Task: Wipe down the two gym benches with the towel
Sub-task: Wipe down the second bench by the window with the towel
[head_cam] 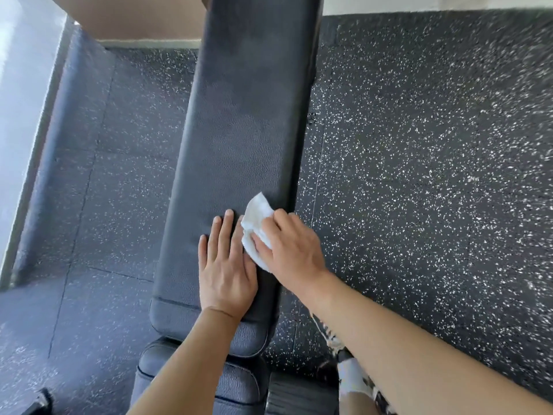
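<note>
Head view: we press the towel (256,232) with our right hand (294,250), fingers curled over it, low on the bench (239,130) at center frame. Our left hand (226,265) lies flat beside it, fingers straight and together. The small wad could slip out or miss the pad's edges. The bench's long axis runs bottom to top of frame, far end pointing up.
</note>
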`<state>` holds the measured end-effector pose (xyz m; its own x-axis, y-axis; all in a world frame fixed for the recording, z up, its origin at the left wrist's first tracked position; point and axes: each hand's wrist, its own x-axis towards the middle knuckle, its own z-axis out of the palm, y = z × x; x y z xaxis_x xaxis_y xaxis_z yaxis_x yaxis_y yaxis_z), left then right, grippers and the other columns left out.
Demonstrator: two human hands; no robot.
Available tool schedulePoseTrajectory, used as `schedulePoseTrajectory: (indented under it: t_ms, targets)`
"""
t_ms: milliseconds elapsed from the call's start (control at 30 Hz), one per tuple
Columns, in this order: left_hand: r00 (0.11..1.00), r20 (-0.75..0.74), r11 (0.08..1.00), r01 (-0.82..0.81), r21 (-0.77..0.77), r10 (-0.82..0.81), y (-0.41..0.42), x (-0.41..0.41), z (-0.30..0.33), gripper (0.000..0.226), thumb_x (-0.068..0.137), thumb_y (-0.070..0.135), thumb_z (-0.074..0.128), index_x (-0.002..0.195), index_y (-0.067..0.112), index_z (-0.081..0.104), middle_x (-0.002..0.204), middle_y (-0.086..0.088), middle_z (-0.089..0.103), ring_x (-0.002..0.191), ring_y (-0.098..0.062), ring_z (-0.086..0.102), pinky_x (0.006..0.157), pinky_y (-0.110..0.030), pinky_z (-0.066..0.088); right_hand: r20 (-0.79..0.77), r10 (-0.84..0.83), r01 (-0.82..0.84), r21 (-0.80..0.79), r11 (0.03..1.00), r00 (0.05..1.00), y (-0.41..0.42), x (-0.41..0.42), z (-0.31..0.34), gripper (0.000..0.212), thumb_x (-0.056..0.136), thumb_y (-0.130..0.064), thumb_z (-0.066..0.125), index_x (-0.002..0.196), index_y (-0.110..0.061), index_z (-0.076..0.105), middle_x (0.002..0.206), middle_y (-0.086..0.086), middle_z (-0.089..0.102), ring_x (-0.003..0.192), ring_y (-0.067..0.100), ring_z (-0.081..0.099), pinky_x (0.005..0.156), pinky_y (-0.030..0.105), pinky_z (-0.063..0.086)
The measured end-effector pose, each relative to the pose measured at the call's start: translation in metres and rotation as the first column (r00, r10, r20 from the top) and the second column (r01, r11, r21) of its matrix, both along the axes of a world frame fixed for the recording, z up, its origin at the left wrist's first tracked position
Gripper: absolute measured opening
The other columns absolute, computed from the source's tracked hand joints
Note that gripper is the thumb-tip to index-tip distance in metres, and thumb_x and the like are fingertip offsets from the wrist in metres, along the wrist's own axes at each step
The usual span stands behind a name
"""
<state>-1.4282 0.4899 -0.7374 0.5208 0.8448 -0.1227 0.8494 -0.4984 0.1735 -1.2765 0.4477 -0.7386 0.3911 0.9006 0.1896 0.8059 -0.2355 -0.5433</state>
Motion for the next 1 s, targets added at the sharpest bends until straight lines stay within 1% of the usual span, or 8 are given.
schedulePoseTrajectory:
  t_ms: [167,300,367,500,667,833,933,1000]
  targets:
    - [0.999,0.032,0.999,0.022,0.043,-0.024,0.002,-0.002,0.0,0.062,0.1,0.026,0.034,0.161,0.013,0.039,0.173,-0.004,0.027,0.161,-0.027,0.023,0.126,-0.058,0.026,0.262,0.282,-0.268,-0.089,0.959,0.923,0.053,0.049,0.008,0.038,0.1,-0.046,0.043,0.093,-0.017,0.067,0.091,0.005,0.063,0.081,0.028,0.06,0.06,0.041,0.049]
    - [0.998,0.041,0.998,0.036,0.057,-0.039,0.003,-0.005,-0.003,0.065,0.099,0.027,0.037,0.163,0.02,0.035,0.175,0.0,0.022,0.163,-0.023,0.017,0.128,-0.054,0.022,0.306,0.278,-0.201,-0.26,0.945,0.911,0.145,0.097,0.01,0.041,0.105,-0.051,0.037,0.118,-0.021,0.062,0.117,0.003,0.06,0.106,0.029,0.055,0.074,0.04,0.04]
    - [0.998,0.048,0.997,0.046,0.06,-0.049,0.004,-0.006,-0.005,0.065,0.099,0.027,0.038,0.164,0.021,0.034,0.175,0.002,0.021,0.163,-0.022,0.016,0.129,-0.053,0.021,0.298,0.204,-0.113,-0.297,0.948,0.932,0.182,0.115,0.008,0.04,0.105,-0.051,0.04,0.118,-0.02,0.061,0.12,0.003,0.06,0.109,0.029,0.053,0.075,0.04,0.039]
    - [0.996,0.07,0.997,0.047,0.061,-0.051,0.005,-0.009,-0.008,0.067,0.099,0.029,0.041,0.165,0.023,0.033,0.176,0.003,0.019,0.162,-0.023,0.018,0.127,-0.054,0.024,0.352,0.118,-0.048,-0.202,0.978,0.929,0.183,0.103,0.007,0.032,0.102,-0.048,0.048,0.102,-0.018,0.061,0.107,0.003,0.061,0.096,0.03,0.053,0.075,0.042,0.039]
    - [0.993,0.117,0.999,0.031,0.033,-0.035,0.007,-0.01,-0.009,0.067,0.096,0.03,0.047,0.162,0.023,0.04,0.172,0.0,0.031,0.16,-0.025,0.027,0.126,-0.055,0.027,0.343,0.425,-0.397,-0.153,0.905,0.837,0.129,0.062,0.004,0.029,0.097,-0.045,0.06,0.09,-0.016,0.061,0.089,0.002,0.056,0.079,0.027,0.048,0.065,0.043,0.039]
    - [0.993,0.103,0.997,0.067,-0.042,-0.062,0.022,-0.006,0.006,0.065,0.085,0.032,0.061,0.149,0.021,0.057,0.163,-0.003,0.046,0.147,-0.031,0.045,0.114,-0.055,0.038,0.462,0.594,-0.609,-0.136,0.781,0.659,0.165,0.094,0.011,0.03,0.093,-0.043,0.067,0.081,-0.016,0.063,0.078,0.004,0.055,0.069,0.027,0.051,0.054,0.041,0.041]
    - [0.997,0.069,0.996,0.053,-0.079,-0.047,0.043,0.004,0.023,0.055,0.084,0.031,0.061,0.138,0.024,0.061,0.152,0.001,0.052,0.131,-0.033,0.055,0.104,-0.053,0.041,0.402,0.46,-0.421,-0.187,0.887,0.792,0.215,0.128,0.018,0.032,0.095,-0.042,0.064,0.087,-0.012,0.065,0.083,0.008,0.058,0.075,0.031,0.055,0.059,0.044,0.048]
    - [0.995,0.061,0.994,0.08,-0.075,-0.075,0.067,0.015,0.031,0.054,0.086,0.028,0.061,0.141,0.024,0.06,0.15,0.0,0.052,0.128,-0.033,0.055,0.107,-0.055,0.042,0.356,0.326,-0.25,-0.243,0.937,0.876,0.243,0.141,0.022,0.035,0.098,-0.045,0.056,0.09,-0.012,0.064,0.088,0.008,0.057,0.081,0.032,0.054,0.064,0.045,0.047]
